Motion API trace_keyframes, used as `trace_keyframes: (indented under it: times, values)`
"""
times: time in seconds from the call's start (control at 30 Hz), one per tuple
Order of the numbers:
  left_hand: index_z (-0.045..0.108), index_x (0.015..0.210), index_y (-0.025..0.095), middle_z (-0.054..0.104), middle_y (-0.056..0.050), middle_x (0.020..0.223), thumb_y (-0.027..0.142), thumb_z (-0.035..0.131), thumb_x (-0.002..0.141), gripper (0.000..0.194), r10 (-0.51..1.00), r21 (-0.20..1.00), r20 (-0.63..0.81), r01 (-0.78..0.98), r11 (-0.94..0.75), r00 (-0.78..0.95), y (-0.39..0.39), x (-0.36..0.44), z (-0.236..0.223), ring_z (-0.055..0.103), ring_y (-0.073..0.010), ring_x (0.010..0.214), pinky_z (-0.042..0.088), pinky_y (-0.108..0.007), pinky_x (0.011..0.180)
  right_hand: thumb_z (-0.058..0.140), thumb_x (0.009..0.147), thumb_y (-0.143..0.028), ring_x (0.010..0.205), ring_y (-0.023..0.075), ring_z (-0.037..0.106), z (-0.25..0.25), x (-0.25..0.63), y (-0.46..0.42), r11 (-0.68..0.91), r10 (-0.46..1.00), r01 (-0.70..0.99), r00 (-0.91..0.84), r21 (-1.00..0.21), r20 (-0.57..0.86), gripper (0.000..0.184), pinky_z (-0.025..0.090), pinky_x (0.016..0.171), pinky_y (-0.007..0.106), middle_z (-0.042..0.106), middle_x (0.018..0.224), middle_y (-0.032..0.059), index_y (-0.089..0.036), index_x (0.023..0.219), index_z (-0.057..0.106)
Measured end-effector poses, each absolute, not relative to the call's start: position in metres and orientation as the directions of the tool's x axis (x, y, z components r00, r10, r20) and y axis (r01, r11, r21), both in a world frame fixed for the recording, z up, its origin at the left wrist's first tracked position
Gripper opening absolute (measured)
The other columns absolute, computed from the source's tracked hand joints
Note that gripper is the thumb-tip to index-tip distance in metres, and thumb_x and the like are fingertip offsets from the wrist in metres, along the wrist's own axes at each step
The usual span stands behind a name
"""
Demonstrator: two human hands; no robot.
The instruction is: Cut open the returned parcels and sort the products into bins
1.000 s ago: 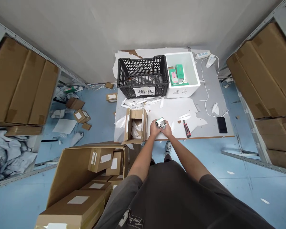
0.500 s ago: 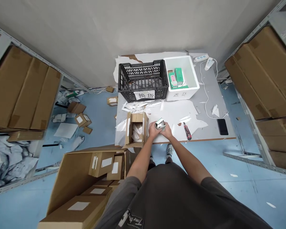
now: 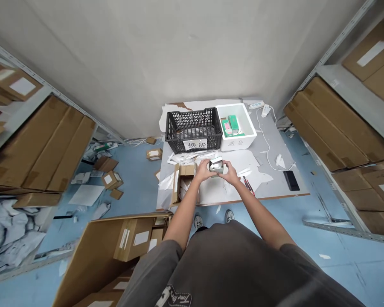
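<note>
Because both hands are raised over the near part of the table (image 3: 280,143), the small box (image 3: 216,169) sits clear of the forearms and in direct view of the wearer. The left hand (image 3: 203,171) grips one side and the right hand (image 3: 229,173) grips the opposite side, fingers curled around it; the two-sided hold presumably keeps the box steady. Its open end faces up toward the head camera, which appears to expose the inside to inspection. A pale flap stands at the mouth; the contents are too small to identify.

An open carton (image 3: 176,186) stands beside the left forearm, partly hidden by it, seemingly within easy reach. A red-and-black cutter (image 3: 248,186) lies just beyond the right forearm, likely handy for that side. Behind the hands, a black crate (image 3: 175,147) and a white tub (image 3: 240,144) stand side by side, each bearing a written marking, probably to separate contents. The tub contains green boxes (image 3: 233,122).
</note>
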State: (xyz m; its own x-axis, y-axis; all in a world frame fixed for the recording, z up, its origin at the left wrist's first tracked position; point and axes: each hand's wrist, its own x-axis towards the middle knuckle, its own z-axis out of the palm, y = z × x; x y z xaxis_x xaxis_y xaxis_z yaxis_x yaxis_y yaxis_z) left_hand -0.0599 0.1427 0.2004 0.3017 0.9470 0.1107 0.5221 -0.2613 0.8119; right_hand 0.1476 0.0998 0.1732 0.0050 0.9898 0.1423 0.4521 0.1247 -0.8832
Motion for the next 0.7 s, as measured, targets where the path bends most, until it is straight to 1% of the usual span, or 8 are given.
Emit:
trace_keyframes:
  times: [0.1,0.2,0.3,0.37,0.53,0.6,0.7]
  values:
    - [0.070,0.128,0.017,0.072,-0.012,0.129,0.032,0.098,0.059,0.075,0.905,0.799,0.184,0.479,-0.365,0.383,0.168,-0.060,0.240,0.064,-0.0341,0.126,0.051,-0.048,0.111,0.078,0.069,-0.051,0.118,0.0311,0.068,0.212,0.152,0.115,0.164,0.979,0.430,0.037,-0.888,0.198,0.056,0.051,0.110,0.052,0.071,0.128,0.0081,-0.027,0.115,0.055]
    - [0.072,0.124,0.017,0.074,-0.010,0.122,0.035,0.097,0.061,0.070,0.860,0.772,0.242,0.447,-0.451,0.450,0.193,-0.052,0.279,0.066,-0.0331,0.120,0.054,-0.046,0.105,0.078,0.067,-0.051,0.111,0.0303,0.069,0.247,0.158,0.128,0.180,0.962,0.452,0.106,-0.874,0.253,0.056,0.053,0.107,0.051,0.072,0.121,0.0060,-0.027,0.113,0.055]
    - [0.073,0.123,0.018,0.075,-0.009,0.119,0.037,0.096,0.061,0.069,0.810,0.735,0.296,0.420,-0.532,0.506,0.217,-0.038,0.312,0.066,-0.0337,0.118,0.054,-0.045,0.103,0.079,0.066,-0.052,0.108,0.0311,0.068,0.276,0.168,0.142,0.179,0.937,0.488,0.179,-0.854,0.299,0.057,0.054,0.102,0.049,0.072,0.116,0.0062,-0.027,0.111,0.056]
    - [0.073,0.123,0.018,0.074,-0.009,0.119,0.035,0.096,0.060,0.069,0.784,0.716,0.325,0.404,-0.569,0.529,0.233,-0.026,0.328,0.066,-0.0337,0.118,0.054,-0.045,0.103,0.080,0.065,-0.052,0.110,0.0319,0.067,0.292,0.178,0.154,0.191,0.921,0.505,0.203,-0.841,0.332,0.057,0.054,0.102,0.048,0.072,0.117,0.0071,-0.026,0.110,0.056]
    - [0.072,0.121,0.017,0.073,-0.008,0.116,0.036,0.094,0.064,0.064,0.751,0.715,0.377,0.345,-0.608,0.542,0.286,0.012,0.350,0.067,-0.0305,0.111,0.054,-0.043,0.101,0.082,0.065,-0.051,0.124,0.0347,0.063,0.317,0.215,0.203,0.244,0.886,0.546,0.211,-0.802,0.413,0.056,0.051,0.106,0.049,0.070,0.127,0.0085,-0.027,0.109,0.058]
    - [0.072,0.117,0.017,0.073,-0.007,0.113,0.036,0.093,0.064,0.060,0.750,0.716,0.396,0.333,-0.614,0.530,0.312,0.033,0.354,0.068,-0.0298,0.109,0.055,-0.042,0.100,0.082,0.064,-0.050,0.126,0.0351,0.062,0.322,0.236,0.232,0.245,0.884,0.558,0.207,-0.793,0.419,0.056,0.051,0.106,0.049,0.069,0.130,0.0083,-0.027,0.110,0.058]
    - [0.071,0.112,0.018,0.073,-0.007,0.109,0.034,0.094,0.064,0.055,0.772,0.714,0.398,0.360,-0.600,0.495,0.356,0.066,0.353,0.068,-0.0297,0.107,0.055,-0.041,0.097,0.082,0.065,-0.048,0.125,0.0346,0.063,0.323,0.271,0.282,0.244,0.891,0.563,0.191,-0.790,0.412,0.057,0.051,0.107,0.048,0.068,0.131,0.0083,-0.026,0.112,0.059]
